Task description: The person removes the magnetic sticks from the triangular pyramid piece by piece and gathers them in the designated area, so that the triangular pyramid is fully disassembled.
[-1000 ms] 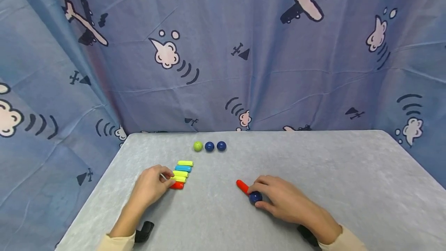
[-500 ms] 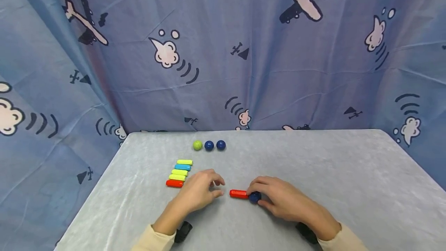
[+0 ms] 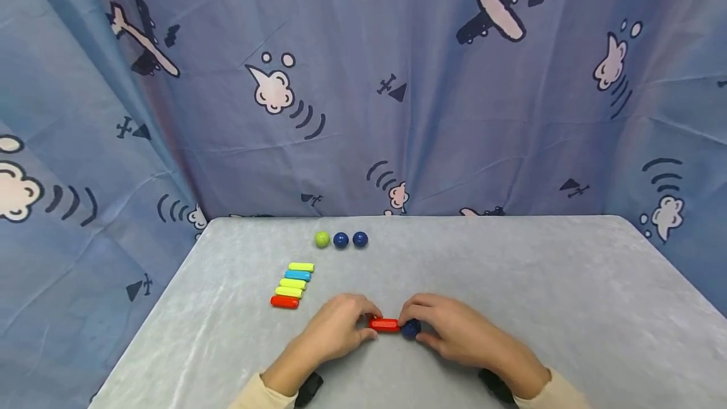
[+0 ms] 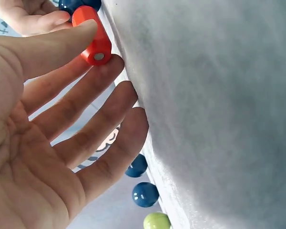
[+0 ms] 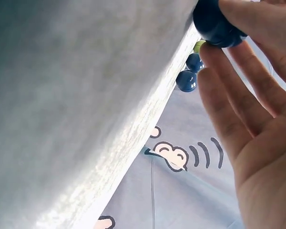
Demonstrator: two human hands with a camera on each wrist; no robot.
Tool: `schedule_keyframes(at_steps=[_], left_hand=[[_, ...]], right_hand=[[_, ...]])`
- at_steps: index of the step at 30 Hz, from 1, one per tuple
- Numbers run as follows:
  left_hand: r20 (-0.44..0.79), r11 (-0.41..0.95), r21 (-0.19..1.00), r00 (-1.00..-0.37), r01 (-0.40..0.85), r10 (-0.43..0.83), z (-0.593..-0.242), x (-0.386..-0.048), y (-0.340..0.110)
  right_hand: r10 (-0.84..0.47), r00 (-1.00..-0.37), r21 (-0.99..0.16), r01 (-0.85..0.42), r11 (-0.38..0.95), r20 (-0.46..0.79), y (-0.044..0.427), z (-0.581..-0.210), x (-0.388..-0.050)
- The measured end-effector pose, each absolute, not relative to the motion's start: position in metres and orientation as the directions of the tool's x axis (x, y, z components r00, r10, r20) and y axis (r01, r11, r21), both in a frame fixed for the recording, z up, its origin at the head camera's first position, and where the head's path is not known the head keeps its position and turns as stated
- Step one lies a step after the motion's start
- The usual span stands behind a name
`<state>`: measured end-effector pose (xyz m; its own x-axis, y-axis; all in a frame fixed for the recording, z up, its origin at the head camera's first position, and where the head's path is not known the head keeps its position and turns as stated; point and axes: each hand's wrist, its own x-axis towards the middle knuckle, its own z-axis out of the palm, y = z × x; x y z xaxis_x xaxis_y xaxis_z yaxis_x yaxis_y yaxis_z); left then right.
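My left hand (image 3: pixel 336 328) pinches a short red stick (image 3: pixel 385 325) between thumb and fingers at the front middle of the table. A small pale metal-looking disc shows in the near end of the red stick (image 4: pixel 101 44) in the left wrist view. Between the thumb and fingers of my right hand (image 3: pixel 451 328) is a shiny dark blue ball (image 3: pixel 411 329). The red stick's far end meets this ball. Close up in the right wrist view, the blue ball (image 5: pixel 214 24) hides the stick.
To the left lies a slanted row of sticks: a red stick (image 3: pixel 284 302), a blue stick (image 3: pixel 298 275) and several yellow-green ones (image 3: pixel 301 267). A green ball (image 3: pixel 322 239) and two blue balls (image 3: pixel 360 240) line the back. Behind the grey-white table (image 3: pixel 511 257) hangs a patterned curtain (image 3: pixel 341 144).
My left hand left the stick row, came right and took hold of the red stick by the ball. That stick swung from slanted to level. My right hand kept hold of the ball.
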<state>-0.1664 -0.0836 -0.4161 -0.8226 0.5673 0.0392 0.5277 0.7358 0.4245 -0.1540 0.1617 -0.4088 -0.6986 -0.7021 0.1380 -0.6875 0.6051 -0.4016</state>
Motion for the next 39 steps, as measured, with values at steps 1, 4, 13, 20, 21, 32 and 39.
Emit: schedule_keyframes(at_steps=[1, 4, 13, 20, 21, 32, 39], left_hand=[[0.036, 0.74, 0.422, -0.825, 0.524, 0.564, -0.4171, -0.166, -0.0834], [0.031, 0.748, 0.414, -0.83, 0.518, 0.558, -0.4186, -0.1653, -0.0839], [0.01, 0.753, 0.43, -0.837, 0.497, 0.547, -0.4191, -0.1635, -0.0828], [0.028, 0.75, 0.417, -0.832, 0.513, 0.554, -0.4196, -0.1634, -0.0819], [0.03, 0.751, 0.415, -0.832, 0.514, 0.554, -0.4199, -0.1634, -0.0817], [0.056, 0.737, 0.433, -0.832, 0.519, 0.552, -0.4204, -0.1642, -0.0814], [0.061, 0.731, 0.449, -0.834, 0.514, 0.549, -0.4206, -0.1636, -0.082]], right_hand=[[-0.702, -0.699, -0.404, -0.686, 0.605, 0.136, 0.1612, -0.4097, -0.1537], [-0.694, -0.71, -0.411, -0.672, 0.616, 0.119, 0.1597, -0.4111, -0.1531], [-0.611, -0.79, -0.334, -0.589, 0.736, 0.046, 0.1564, -0.4141, -0.1515], [-0.599, -0.797, -0.289, -0.592, 0.752, 0.075, 0.1554, -0.4164, -0.1505], [-0.598, -0.798, -0.289, -0.591, 0.753, 0.071, 0.1553, -0.4161, -0.1504], [-0.608, -0.79, -0.292, -0.601, 0.744, 0.08, 0.1545, -0.4164, -0.1494], [-0.594, -0.802, -0.316, -0.58, 0.751, 0.062, 0.1539, -0.4175, -0.1492]])
